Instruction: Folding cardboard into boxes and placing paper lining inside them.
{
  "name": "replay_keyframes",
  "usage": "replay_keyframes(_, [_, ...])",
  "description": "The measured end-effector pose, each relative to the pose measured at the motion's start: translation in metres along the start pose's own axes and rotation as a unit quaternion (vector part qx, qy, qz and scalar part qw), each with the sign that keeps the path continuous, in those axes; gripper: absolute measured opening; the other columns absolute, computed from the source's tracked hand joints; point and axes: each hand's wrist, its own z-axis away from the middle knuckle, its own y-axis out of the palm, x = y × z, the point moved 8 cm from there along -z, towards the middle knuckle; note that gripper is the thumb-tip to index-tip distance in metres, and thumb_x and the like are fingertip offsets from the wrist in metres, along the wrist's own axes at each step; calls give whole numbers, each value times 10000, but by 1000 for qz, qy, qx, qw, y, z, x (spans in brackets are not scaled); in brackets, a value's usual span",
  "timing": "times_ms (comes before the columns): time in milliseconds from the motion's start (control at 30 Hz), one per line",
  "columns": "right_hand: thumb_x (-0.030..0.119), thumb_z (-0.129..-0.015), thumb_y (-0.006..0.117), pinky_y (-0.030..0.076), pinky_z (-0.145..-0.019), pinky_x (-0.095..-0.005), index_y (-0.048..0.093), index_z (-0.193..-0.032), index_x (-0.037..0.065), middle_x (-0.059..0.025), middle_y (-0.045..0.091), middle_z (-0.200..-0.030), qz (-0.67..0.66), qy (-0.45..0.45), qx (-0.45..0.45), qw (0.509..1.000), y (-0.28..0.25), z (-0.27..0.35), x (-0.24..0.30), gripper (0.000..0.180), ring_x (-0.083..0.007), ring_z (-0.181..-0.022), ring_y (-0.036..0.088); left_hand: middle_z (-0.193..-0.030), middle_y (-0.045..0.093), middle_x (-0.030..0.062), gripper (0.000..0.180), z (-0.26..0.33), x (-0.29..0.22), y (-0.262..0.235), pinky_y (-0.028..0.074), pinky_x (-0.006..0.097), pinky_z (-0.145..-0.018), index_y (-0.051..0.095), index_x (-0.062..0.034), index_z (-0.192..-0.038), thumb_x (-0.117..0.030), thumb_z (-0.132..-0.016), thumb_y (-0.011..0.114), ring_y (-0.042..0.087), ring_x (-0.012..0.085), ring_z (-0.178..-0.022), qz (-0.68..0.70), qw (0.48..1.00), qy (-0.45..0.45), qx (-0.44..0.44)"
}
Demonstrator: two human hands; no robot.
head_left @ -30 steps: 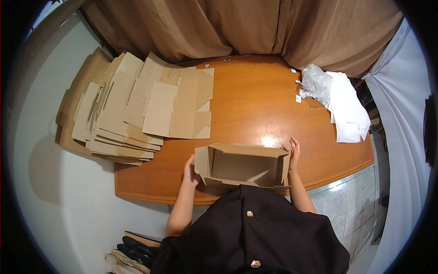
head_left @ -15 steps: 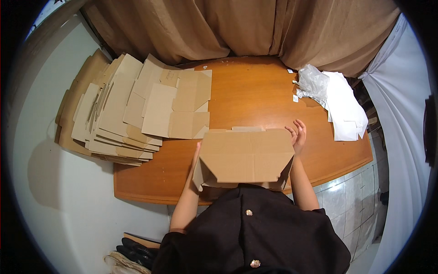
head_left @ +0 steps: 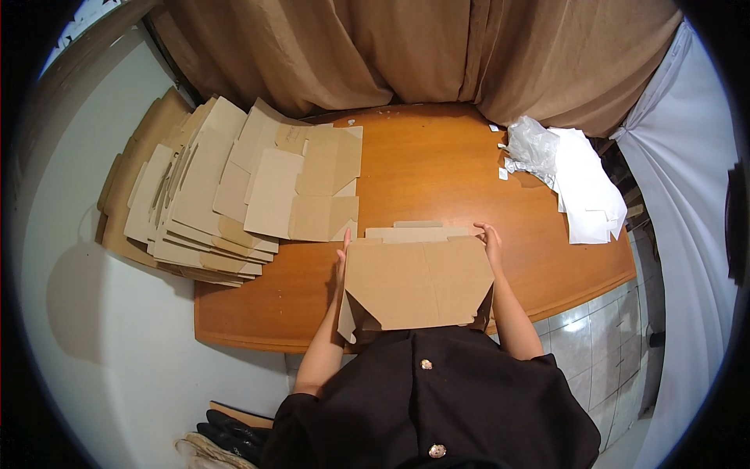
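Note:
A brown cardboard box [head_left: 418,281], partly folded, stands tipped up in front of me at the near edge of the wooden table [head_left: 437,172]. Its broad flat panel faces the camera. My left hand [head_left: 342,258] presses against the box's left side with fingers pointing up. My right hand [head_left: 491,238] holds the upper right corner of the box. Both forearms come up from my dark garment below.
A spread pile of flat cardboard blanks [head_left: 226,187] covers the table's left end and overhangs it. Crumpled clear plastic [head_left: 535,148] and white sheets [head_left: 590,191] lie at the far right. Brown curtains [head_left: 406,47] hang behind the table. Tiled floor shows at lower right.
The box was lying open on the table a second ago. It has been turned up so its flat panel faces me, and both hands shifted along its sides.

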Motion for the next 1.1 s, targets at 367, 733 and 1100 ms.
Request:
replay_keyframes(367, [291,-894,524,417,-681,-228,656,-1000,30,-32,575,-856,-57,-21,126,990,21,18,24,311,-81,-783,514,-895,603,47,434,7,-6,-25,455,240,-714,579,-16,-1027,-385,-979,356,564,102,-802,-197,979,-8,-56])
replay_keyframes(733, [276,-852,577,406,-536,-283,608,-677,19,-41,559,-610,105,19,18,994,2,-36,-13,312,-124,-549,511,-733,582,20,307,-24,11,-17,458,273,-588,578,-87,-816,-353,-935,483,555,128,-636,-16,972,-133,-196])
replay_keyframes(1100, [380,-919,412,442,-723,-274,614,-1004,18,-92,632,-812,43,112,-34,992,-32,-26,3,423,-149,-794,580,-913,572,22,387,-13,-22,-77,431,244,-654,559,-87,-1112,-405,-927,437,568,116,-742,-273,910,-54,-307])
